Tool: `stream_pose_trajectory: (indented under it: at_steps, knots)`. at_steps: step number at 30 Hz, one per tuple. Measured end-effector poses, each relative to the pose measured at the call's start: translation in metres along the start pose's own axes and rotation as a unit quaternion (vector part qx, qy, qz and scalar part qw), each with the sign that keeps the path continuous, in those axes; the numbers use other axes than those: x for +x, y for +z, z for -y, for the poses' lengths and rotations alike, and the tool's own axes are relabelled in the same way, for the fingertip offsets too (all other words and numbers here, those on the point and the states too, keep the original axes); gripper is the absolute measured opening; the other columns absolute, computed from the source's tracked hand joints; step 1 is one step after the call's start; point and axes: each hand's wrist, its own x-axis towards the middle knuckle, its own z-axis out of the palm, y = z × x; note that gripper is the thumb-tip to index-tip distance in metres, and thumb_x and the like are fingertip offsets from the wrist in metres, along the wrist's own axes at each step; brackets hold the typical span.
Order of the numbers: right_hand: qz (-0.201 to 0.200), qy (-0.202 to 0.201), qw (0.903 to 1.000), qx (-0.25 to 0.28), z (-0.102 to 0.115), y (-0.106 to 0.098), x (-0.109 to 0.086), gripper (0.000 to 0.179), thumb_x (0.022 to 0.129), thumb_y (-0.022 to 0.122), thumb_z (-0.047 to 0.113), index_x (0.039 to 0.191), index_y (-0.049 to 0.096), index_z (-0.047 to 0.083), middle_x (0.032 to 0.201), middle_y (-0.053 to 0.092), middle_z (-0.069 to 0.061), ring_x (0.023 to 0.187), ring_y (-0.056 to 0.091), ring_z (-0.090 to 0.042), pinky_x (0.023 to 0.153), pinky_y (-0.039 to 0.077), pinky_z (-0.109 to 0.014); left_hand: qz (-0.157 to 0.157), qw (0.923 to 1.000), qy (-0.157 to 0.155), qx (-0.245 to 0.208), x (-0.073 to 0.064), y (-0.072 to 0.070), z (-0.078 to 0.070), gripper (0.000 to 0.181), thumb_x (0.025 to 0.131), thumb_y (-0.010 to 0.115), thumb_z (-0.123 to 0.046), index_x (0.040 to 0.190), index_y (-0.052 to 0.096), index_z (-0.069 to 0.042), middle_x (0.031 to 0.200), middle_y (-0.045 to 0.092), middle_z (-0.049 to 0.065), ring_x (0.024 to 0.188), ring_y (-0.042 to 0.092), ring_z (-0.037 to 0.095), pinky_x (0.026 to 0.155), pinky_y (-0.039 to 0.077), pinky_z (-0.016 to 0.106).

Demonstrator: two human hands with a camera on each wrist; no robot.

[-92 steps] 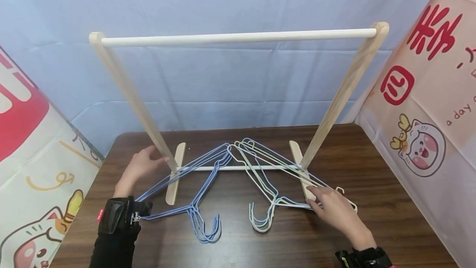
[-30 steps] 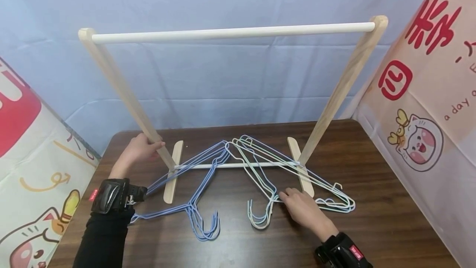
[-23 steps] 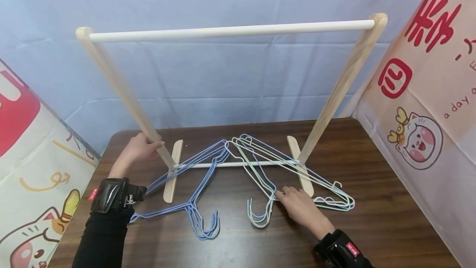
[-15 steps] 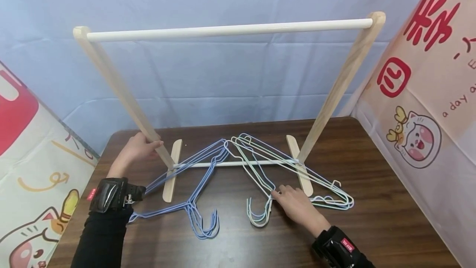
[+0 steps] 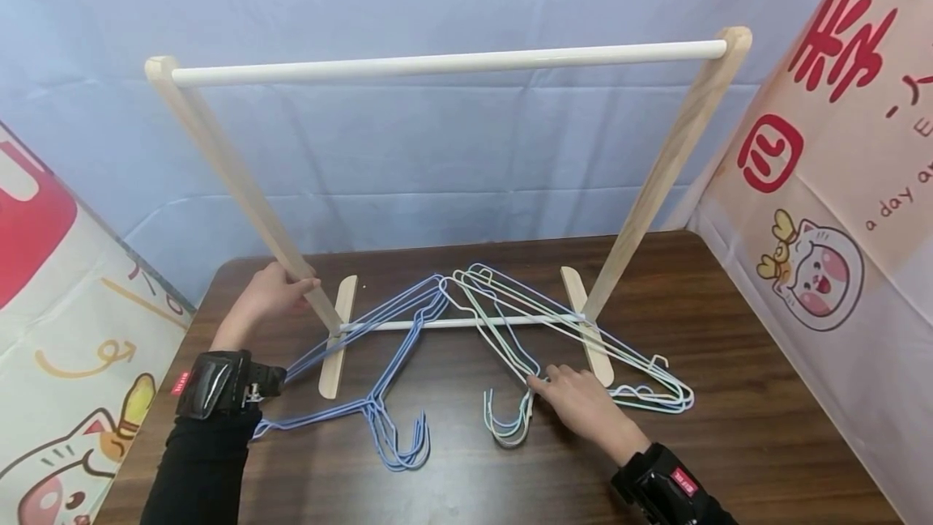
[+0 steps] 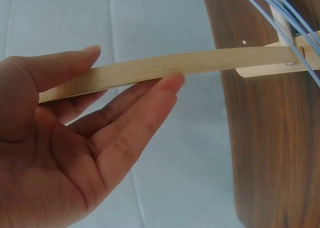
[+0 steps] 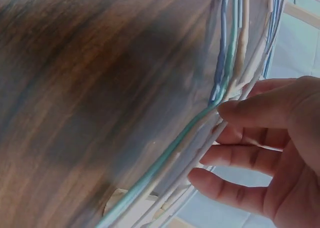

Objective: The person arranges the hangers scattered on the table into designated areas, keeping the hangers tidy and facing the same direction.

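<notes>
My left hand (image 5: 268, 300) holds the left wooden post of the clothes rack (image 5: 240, 185) low down. In the left wrist view the thumb lies along one face of the post (image 6: 200, 62) and the fingers reach round the other. At the right-hand bunch of pale green, white and blue wire hangers (image 5: 513, 347), my right hand (image 5: 579, 403) pinches the wires just beside the neck below the hooks. The right wrist view has the thumb tip right on the twisted neck (image 7: 222, 103), fingers behind. A second bunch, blue hangers (image 5: 394, 371), lies to the left, hooks toward me.
The rack's white top rail (image 5: 452, 63) spans high over the brown wooden table (image 5: 466, 484). A lower white bar (image 5: 466, 322) runs beneath the hangers between two wooden feet (image 5: 331, 371). Blue cloth (image 5: 437, 144) hangs behind, and printed sheets (image 5: 816, 249) flank both sides.
My right hand has slid left along the hangers, from their far right corner to the neck. My left hand has come onto the rack's post. The hangers have barely shifted.
</notes>
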Motion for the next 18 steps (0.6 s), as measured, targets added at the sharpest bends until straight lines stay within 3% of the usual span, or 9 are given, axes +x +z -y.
stream_pose_trajectory:
  at_steps: [4,9,18]
  knots:
    - [-0.015,-0.002,0.9999,-0.001,-0.002,-0.003,0.0,0.016,0.079,0.066,0.014,0.093,0.058,0.016,0.073,0.052,-0.004,0.062,0.055,-0.02,0.043,0.039,-0.031,0.0,1.0,0.002,0.003,0.0,0.0,0.001,0.038,0.093,0.051,-0.02,0.115,0.052,0.011,0.098,0.063,0.028,0.074,0.067,0.025,0.067,0.051,0.035]
    - [-0.017,0.007,0.9998,0.005,-0.005,-0.013,0.003,0.022,0.071,0.068,0.001,0.085,0.056,0.013,0.069,0.049,-0.004,0.06,0.054,-0.021,0.04,0.036,-0.031,0.002,1.0,0.002,0.005,-0.001,-0.001,-0.001,0.039,0.093,0.05,-0.02,0.115,0.052,0.012,0.096,0.063,0.027,0.073,0.067,0.025,0.065,0.051,0.034]
    - [0.008,0.026,0.9996,0.002,-0.015,-0.038,0.01,0.028,0.068,0.066,-0.007,0.086,0.057,0.012,0.067,0.05,-0.003,0.057,0.053,-0.019,0.041,0.037,-0.031,0.003,1.0,0.001,0.001,0.0,0.0,-0.001,0.039,0.094,0.05,-0.02,0.115,0.053,0.012,0.096,0.063,0.027,0.073,0.067,0.024,0.066,0.05,0.035]
